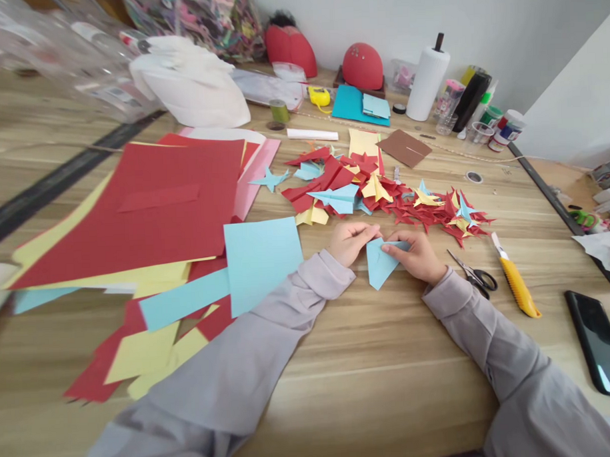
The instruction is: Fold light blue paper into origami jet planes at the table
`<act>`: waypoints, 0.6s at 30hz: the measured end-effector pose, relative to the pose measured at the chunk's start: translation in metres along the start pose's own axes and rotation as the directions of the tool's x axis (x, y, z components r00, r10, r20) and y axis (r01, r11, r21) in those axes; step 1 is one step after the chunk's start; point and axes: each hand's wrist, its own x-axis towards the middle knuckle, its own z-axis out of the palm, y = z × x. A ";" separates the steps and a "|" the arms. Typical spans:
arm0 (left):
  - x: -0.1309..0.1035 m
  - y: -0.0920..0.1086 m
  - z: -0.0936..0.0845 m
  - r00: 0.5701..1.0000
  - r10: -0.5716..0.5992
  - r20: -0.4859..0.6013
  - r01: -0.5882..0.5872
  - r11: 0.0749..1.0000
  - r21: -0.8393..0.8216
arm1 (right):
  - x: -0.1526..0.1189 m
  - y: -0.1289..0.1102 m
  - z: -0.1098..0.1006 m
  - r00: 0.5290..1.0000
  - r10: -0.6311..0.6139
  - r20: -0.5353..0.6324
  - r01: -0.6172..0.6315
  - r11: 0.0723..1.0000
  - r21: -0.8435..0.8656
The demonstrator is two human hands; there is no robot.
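A small folded piece of light blue paper (379, 271) is between my two hands, its pointed end toward me. My right hand (416, 254) pinches its upper right part, thumb on top. My left hand (350, 242) is closed at its upper left edge, with thumb and fingertips together; the far fingertips are partly hidden. Just beyond my hands lies a heap of folded red, yellow and blue paper pieces (333, 181), with more small star-like shapes (434, 210) to the right. A square blue sheet (263, 260) lies left of my left hand.
Large red sheets (184, 199) and paper strips cover the left side. Scissors (474, 274), a yellow cutter (517, 284) and a black phone (599, 345) lie to the right. Along the back stand a white bottle (428, 81), a yellow tape measure (319, 96) and red cushions (362, 66).
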 end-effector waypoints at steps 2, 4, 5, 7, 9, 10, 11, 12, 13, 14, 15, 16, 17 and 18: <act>0.000 0.000 0.000 1.000 -0.013 0.011 0.014 0.999 -0.032 | 0.000 0.000 0.000 1.000 0.004 -0.011 -0.003 1.000 0.009; 0.001 -0.002 0.001 1.000 -0.022 0.020 0.023 0.997 -0.067 | 0.000 0.001 0.000 1.000 0.005 -0.020 -0.005 1.000 0.017; 0.001 -0.003 0.002 1.000 -0.020 0.017 0.022 0.997 -0.080 | 0.000 0.001 0.000 1.000 0.007 -0.023 -0.007 1.000 0.021; 0.001 -0.004 0.002 1.000 -0.009 0.003 0.009 0.996 -0.094 | 0.000 0.002 0.000 1.000 0.012 -0.023 -0.011 1.000 0.025; 0.000 -0.004 0.002 1.000 0.005 -0.007 -0.005 0.996 -0.091 | 0.000 0.003 0.000 1.000 0.016 -0.019 -0.016 1.000 0.024; 0.000 -0.003 0.001 1.000 0.007 -0.011 -0.008 0.996 -0.090 | 0.000 0.003 0.000 1.000 0.022 -0.019 -0.021 0.999 0.024; 0.000 -0.003 0.001 1.000 0.006 -0.013 -0.007 0.996 -0.091 | -0.001 0.002 0.000 0.999 0.030 -0.019 -0.030 0.999 0.025; 0.000 -0.002 0.001 1.000 0.001 -0.016 -0.002 0.996 -0.093 | -0.001 0.002 0.000 0.999 0.040 -0.020 -0.039 0.999 0.027; 0.000 -0.001 0.000 1.000 -0.007 -0.016 0.005 0.995 -0.095 | -0.001 0.002 0.000 0.999 0.047 -0.022 -0.046 0.999 0.029; -0.001 0.000 0.000 1.000 -0.015 -0.017 0.013 0.995 -0.098 | -0.001 0.001 0.000 0.999 0.048 -0.022 -0.048 0.998 0.032; -0.001 0.000 0.000 1.000 -0.023 -0.016 0.021 0.995 -0.100 | -0.001 0.001 0.000 0.999 0.046 -0.019 -0.045 0.998 0.034; 0.000 0.000 0.000 0.999 -0.030 -0.016 0.029 0.994 -0.101 | -0.001 0.000 0.000 0.999 0.041 -0.013 -0.040 0.999 0.035; 0.000 0.000 0.000 0.999 -0.036 -0.017 0.035 0.994 -0.100 | 0.000 0.000 0.000 0.999 0.037 -0.007 -0.036 0.999 0.038; 0.000 -0.001 0.000 0.999 -0.040 -0.022 0.038 0.995 -0.097 | 0.000 0.000 -0.001 0.999 0.035 -0.003 -0.035 0.999 0.042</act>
